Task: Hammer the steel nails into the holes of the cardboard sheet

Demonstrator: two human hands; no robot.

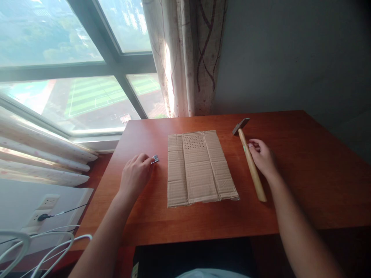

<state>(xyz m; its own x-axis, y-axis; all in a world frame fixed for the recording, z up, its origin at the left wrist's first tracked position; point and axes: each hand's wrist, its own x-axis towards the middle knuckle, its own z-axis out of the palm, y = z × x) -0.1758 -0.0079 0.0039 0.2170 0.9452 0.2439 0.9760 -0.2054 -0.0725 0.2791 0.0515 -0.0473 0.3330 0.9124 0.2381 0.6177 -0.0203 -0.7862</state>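
On table (pixel 156 222), has cardboard (pixel 200 174) lying flat, hammer (pixel 252 166) to its right beside loosely curled right hand (pixel 262 156) (can't tell if gripping), thin metal pieces (pixel 156 158) pinched in left hand (pixel 136 169) left of cardboard. Looks like pick-up step; likely calls for closing firmly round hammer next.

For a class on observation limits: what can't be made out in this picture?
Head view, throughout:
- Striped item at the left hand: too small to identify.
- Right hand: palm hidden by its back.
- Cardboard: underside hidden against the table.
- Right forearm: cut off by the bottom edge.
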